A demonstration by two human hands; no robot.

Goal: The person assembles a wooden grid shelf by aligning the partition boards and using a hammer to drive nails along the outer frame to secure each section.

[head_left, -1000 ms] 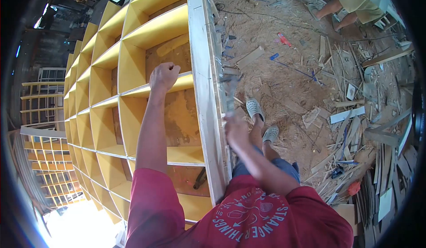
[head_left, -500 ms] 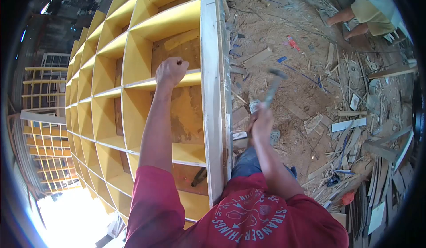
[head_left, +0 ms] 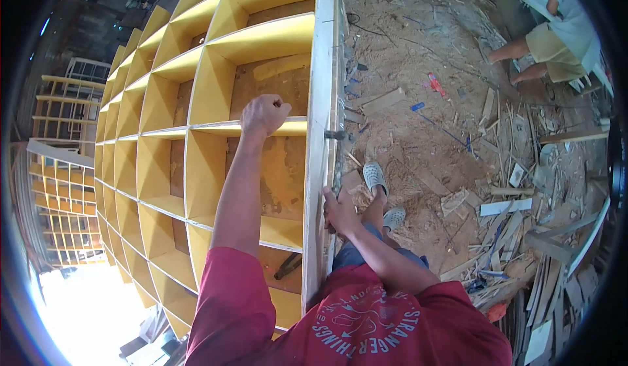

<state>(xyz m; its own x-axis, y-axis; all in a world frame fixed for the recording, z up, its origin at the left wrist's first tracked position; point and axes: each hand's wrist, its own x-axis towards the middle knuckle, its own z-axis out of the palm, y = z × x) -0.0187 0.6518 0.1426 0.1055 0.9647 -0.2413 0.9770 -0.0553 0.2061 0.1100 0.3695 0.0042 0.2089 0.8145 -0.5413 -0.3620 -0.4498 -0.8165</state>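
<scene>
Hammer (head_left: 336, 135) at yellow grid (head_left: 212, 98), brown floor (head_left: 418, 153), scattered wood scraps (head_left: 384, 102)

A maroon short-sleeved T-shirt over blue shorts and pale, perforated clogs.
The T-shirt (head_left: 304, 340) is plain on its left sleeve (head_left: 235, 300) and right sleeve (head_left: 464, 313), while its front bears a pale grey print (head_left: 363, 320): a ring of capitals, "STRANGER THINGS" legible along part of it, around small line drawings and arrows. The shorts (head_left: 371, 233) are blue; each greyish clog (head_left: 375, 175) has rows of small holes over the toe. The left hand (head_left: 264, 114) and right hand (head_left: 341, 213) are bare.
</scene>
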